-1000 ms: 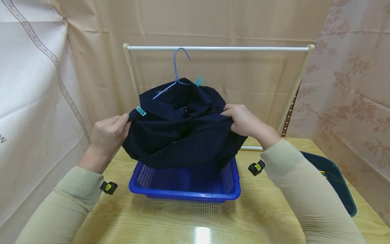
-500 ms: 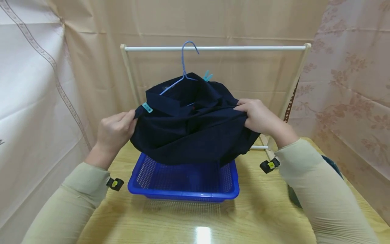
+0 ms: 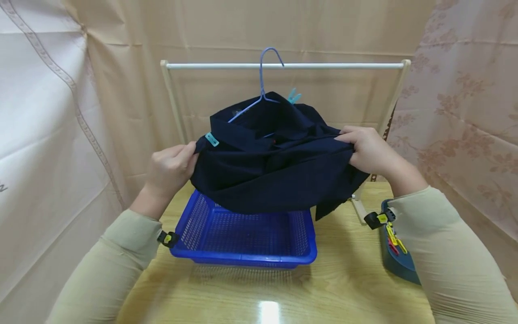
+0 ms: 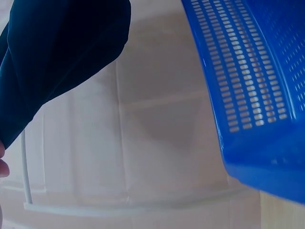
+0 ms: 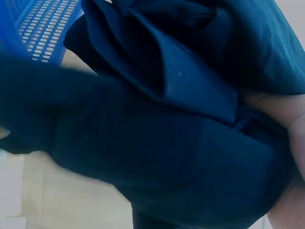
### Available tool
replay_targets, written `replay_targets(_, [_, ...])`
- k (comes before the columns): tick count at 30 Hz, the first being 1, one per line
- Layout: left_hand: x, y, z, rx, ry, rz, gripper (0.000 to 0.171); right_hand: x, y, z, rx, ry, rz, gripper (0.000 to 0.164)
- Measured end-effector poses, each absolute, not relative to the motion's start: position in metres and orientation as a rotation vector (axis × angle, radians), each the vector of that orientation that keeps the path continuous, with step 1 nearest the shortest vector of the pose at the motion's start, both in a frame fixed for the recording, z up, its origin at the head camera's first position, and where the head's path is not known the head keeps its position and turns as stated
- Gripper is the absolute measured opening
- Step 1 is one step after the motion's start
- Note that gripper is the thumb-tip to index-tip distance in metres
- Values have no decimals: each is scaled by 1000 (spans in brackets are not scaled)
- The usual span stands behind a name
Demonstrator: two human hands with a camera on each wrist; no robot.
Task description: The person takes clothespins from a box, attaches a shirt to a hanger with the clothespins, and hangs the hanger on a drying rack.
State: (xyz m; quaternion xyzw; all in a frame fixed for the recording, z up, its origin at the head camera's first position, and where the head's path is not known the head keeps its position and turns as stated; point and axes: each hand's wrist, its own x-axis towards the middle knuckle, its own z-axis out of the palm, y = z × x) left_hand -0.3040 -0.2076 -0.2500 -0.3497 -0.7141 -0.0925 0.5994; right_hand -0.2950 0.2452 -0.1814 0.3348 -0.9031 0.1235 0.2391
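Note:
A dark navy collared garment [image 3: 275, 171] hangs on a blue wire hanger [image 3: 261, 76], held up over a blue basket [image 3: 243, 258]. My left hand [image 3: 171, 166] grips its left shoulder, beside a turquoise clothespin [image 3: 212, 139] clipped there. On the other side my right hand [image 3: 368, 150] pinches the cloth near the upper right. A second turquoise clothespin [image 3: 294, 96] sits at the back right shoulder. The hanger's hook overlaps the white rail [image 3: 323, 66] in the head view. In the right wrist view, folds of the garment [image 5: 157, 138] partly cover the right hand [image 5: 293, 124].
The rail belongs to a drying rack standing behind the basket on the wooden table [image 3: 218, 301]. At the right, a dark green tray [image 3: 398, 267] holds yellow and red clothespins [image 3: 392, 240], partly behind the right sleeve. Curtains enclose the back and sides.
Both hands have carried the garment and hanger to the right and slightly upward. The hook has risen from in front of the rail to just above it. The basket stays put.

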Motion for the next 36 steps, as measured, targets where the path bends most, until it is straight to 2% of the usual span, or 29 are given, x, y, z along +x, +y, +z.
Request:
replay_targets(21, [-312, -150, -250, -882, -1590, -278, 6, -280, 304, -181, 685, -2507, 411, 15])
replay_targets(29, [-312, -142, -250, -901, -1584, -232, 14, -281, 314, -190, 634, -2552, 453, 12])
replay_targets(36, [-314, -138, -250, -913, -1548, -219, 12, -284, 317, -205, 542, -2661, 592, 13])
